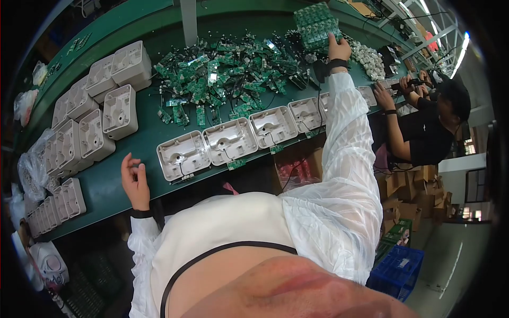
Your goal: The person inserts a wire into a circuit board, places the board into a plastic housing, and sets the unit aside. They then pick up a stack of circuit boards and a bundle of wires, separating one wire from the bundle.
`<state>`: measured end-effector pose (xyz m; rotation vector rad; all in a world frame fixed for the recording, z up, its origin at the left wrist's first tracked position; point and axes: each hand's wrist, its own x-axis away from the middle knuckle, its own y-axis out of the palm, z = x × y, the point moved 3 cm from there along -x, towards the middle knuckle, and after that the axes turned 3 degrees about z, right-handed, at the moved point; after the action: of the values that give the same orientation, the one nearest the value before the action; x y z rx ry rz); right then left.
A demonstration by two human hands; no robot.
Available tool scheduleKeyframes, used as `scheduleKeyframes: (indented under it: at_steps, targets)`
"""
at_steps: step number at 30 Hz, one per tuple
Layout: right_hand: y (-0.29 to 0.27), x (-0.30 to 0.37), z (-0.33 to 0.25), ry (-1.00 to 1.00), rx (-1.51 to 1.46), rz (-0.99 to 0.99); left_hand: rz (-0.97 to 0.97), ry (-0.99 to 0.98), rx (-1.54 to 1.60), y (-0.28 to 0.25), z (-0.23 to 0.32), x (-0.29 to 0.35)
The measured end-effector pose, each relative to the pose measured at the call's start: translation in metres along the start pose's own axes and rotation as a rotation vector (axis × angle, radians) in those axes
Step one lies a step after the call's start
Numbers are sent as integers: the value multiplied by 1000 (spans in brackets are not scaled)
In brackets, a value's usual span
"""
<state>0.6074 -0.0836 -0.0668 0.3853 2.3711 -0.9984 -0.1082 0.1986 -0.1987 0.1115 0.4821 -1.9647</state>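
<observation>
Two hands out: right hand [339,49] grabbing the stacked green circuit boards [316,25], left hand [134,180] loosely curled, empty, on the green surface [106,191].

- Both arms wear long sleeves of thin, sheer white fabric with a crinkled, wavy texture.
- The right sleeve [344,159] fills the centre right of the frame, loose and billowing, wide at the shoulder and narrowing to the wrist.
- The left sleeve [140,238] shows at the lower left, bunched in soft folds behind its cuff.
- A black band circles each wrist: one [337,64] below the right hand [339,49] at the upper centre, one [141,213] below the left hand [135,180] at the centre left.
- The torso at the lower centre wears a smooth cream-white top [222,222] edged by a thin black curved line.
</observation>
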Motion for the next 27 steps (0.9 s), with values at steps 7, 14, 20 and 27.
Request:
scheduleKeyframes:
  at_steps: [7,14,20,27]
  targets:
    - [46,30,25,887,-1099,-594,-4,-1,-35,-3,5,5]
    - [20,41,24,645,-1273,-687,-46,20,-38,1,6,3]
    - [-31,94,-63,89,-1253,-563,128,72,126,-23,43,1]
    - [-25,124,-66,89,-1257,-613,-579,82,145,20,211,-68]
